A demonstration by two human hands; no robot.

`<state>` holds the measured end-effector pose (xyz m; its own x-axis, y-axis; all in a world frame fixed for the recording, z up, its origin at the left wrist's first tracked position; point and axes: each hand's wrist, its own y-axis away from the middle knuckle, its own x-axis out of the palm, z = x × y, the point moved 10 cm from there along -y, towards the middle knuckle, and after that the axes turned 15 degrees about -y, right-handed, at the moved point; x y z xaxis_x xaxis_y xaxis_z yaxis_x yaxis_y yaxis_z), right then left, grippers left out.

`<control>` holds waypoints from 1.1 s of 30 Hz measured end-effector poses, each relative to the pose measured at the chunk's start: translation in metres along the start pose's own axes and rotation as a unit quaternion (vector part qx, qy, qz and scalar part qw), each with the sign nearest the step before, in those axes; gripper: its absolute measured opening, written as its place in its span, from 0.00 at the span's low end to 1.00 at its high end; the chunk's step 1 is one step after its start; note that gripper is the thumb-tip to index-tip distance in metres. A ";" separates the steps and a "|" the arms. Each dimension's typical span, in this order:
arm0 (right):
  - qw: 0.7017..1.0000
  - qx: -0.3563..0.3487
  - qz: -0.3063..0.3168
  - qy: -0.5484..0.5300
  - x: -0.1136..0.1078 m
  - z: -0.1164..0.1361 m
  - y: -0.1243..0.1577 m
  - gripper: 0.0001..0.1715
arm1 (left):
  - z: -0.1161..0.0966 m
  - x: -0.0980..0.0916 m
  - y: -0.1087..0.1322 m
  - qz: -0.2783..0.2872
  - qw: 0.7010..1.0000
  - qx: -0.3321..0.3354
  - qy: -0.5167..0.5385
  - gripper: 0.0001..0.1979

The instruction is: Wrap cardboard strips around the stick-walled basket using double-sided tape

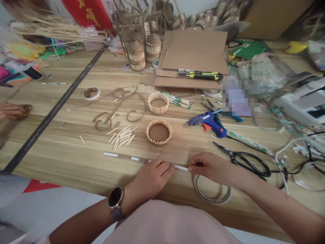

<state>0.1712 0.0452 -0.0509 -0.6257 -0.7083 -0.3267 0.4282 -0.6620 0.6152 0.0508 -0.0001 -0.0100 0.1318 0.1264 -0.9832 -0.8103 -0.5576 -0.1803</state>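
Note:
My left hand [156,174], with a watch on its wrist, lies over a thin brown strip [125,157] on the table and holds it down with bent fingers close together. Pieces of white tape [110,154] sit along the strip. My right hand [209,166] pinches the white tape near the strip's right end, thumb against fingers. Just below the right hand lies a tape roll [213,200]. Beyond my hands stand two round stick-walled baskets, a nearer one [159,142] and a farther one [158,110]. Short wooden sticks [124,135] lie loose to the left.
A blue glue gun [209,122] and black scissors [250,162] lie to the right, among cables [284,149]. Cardboard sheets [195,51] carry utility knives [200,75]. Lantern-like stick pieces [137,56] stand behind. Another person's hand [11,112] is at the far left.

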 end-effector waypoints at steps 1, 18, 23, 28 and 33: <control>1.000 0.001 -0.002 0.007 0.000 0.000 0.000 0.14 | 0.000 0.001 0.000 0.004 1.000 0.002 -0.003 0.14; 0.991 0.026 -0.031 0.126 -0.004 0.008 0.000 0.12 | -0.007 0.005 -0.001 0.012 0.999 0.020 -0.032 0.12; 0.986 0.046 -0.040 0.157 -0.004 0.008 0.000 0.11 | -0.008 0.008 -0.001 0.028 0.999 0.024 -0.031 0.13; 0.981 0.057 -0.043 0.178 -0.004 0.010 0.001 0.13 | -0.007 0.005 -0.001 0.013 0.999 0.025 -0.036 0.13; 0.979 0.062 -0.044 0.188 -0.004 0.012 0.002 0.14 | -0.008 0.007 -0.001 0.032 0.999 0.029 -0.033 0.13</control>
<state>0.1665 0.0501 -0.0397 -0.3615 -0.7058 -0.6092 0.2872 -0.7059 0.6475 0.0567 -0.0051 -0.0172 0.0425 0.1470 -0.9882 -0.8475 -0.5186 -0.1136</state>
